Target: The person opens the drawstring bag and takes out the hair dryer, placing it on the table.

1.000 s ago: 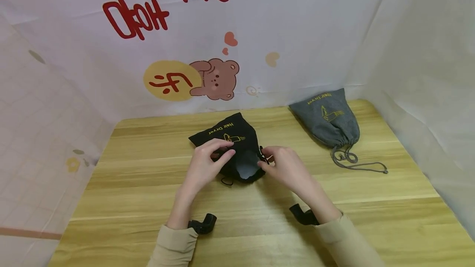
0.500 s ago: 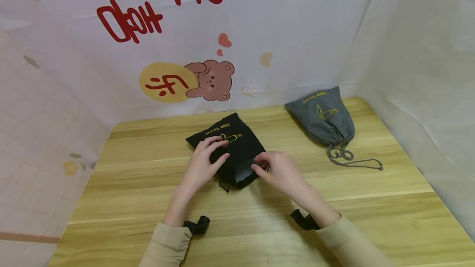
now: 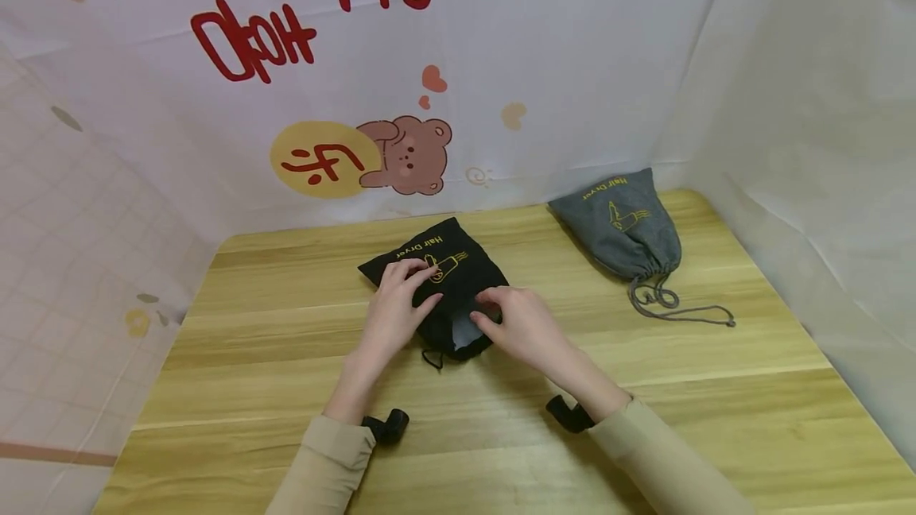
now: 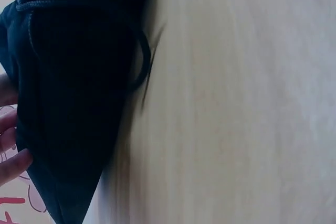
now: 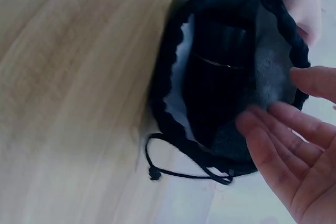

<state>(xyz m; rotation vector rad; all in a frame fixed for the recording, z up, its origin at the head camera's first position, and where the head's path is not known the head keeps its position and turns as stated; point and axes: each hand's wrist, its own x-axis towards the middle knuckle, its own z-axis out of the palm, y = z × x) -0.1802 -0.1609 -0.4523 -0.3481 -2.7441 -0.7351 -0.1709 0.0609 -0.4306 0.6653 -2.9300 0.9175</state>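
Observation:
A black drawstring bag (image 3: pixel 465 284), printed "Hair Dryer" in yellow, lies on the table with its mouth towards me. My left hand (image 3: pixel 390 312) touches its left side and top, thumb and fingers apart. Over the right edge of the mouth is my right hand (image 3: pixel 518 328), its thumb and fingers also apart. In the right wrist view the mouth gapes, showing a grey lining and a dark glossy cylindrical object (image 5: pixel 218 87) with a thin silvery line. Some right-hand fingers (image 5: pixel 265 153) reach across the opening there; the object's far end is hidden.
A grey drawstring bag (image 3: pixel 622 225) with similar yellow print lies at the back right, its cord (image 3: pixel 680 312) trailing forward. The wooden table (image 3: pixel 250 356) is enclosed by white printed cloth (image 3: pixel 572 46). Black camera mounts (image 3: pixel 390 426) sit at both wrists.
My right hand has come off the bag's right rim and moved left over the mouth. My left hand stays by the bag's left side. The head view has shifted slightly.

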